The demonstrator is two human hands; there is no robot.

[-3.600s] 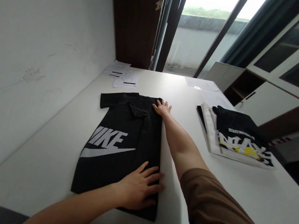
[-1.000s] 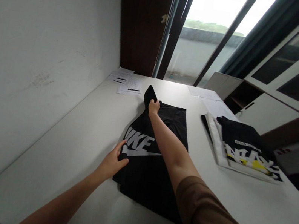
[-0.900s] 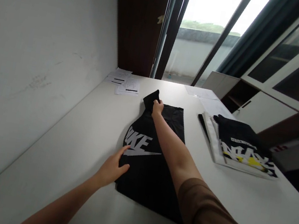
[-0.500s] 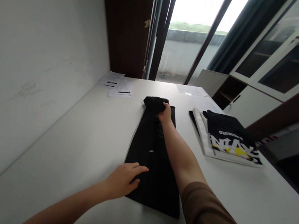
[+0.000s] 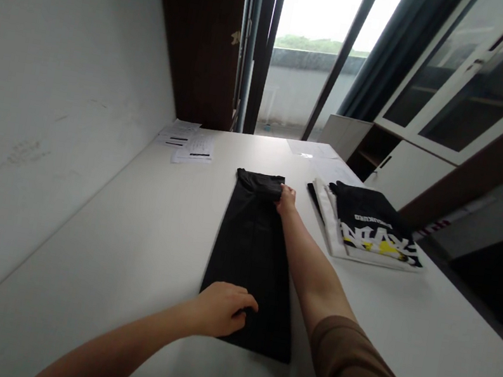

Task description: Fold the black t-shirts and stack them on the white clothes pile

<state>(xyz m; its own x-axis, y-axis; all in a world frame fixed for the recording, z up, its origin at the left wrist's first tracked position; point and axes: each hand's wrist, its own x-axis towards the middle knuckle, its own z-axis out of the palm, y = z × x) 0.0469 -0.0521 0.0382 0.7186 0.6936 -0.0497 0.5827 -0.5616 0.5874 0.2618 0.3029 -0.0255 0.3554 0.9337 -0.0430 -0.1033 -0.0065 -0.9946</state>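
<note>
A black garment [image 5: 249, 246], folded into a long strip, lies lengthwise on the white table. Its far end is doubled over in a short flap. At the right corner of that flap, my right hand [image 5: 285, 199] is closed on the cloth; some of its fingers are hidden. Over the near part of the strip is my left hand [image 5: 224, 309], fingers loosely bent and thumb apart, holding nothing. Whether it touches the cloth I cannot tell.
Folded shirts [image 5: 371, 224], black over white with a printed design, lie in a stack to the right. Papers [image 5: 194, 148] rest at the far left of the table [image 5: 129, 226], beside the wall [image 5: 56, 85]. White cabinets [image 5: 421, 172] stand beyond on the right.
My right hand has brought the garment's far end down flatter, shifting to the flap's right corner. The cloth's middle looks smoother. My left hand has moved slightly over the near part.
</note>
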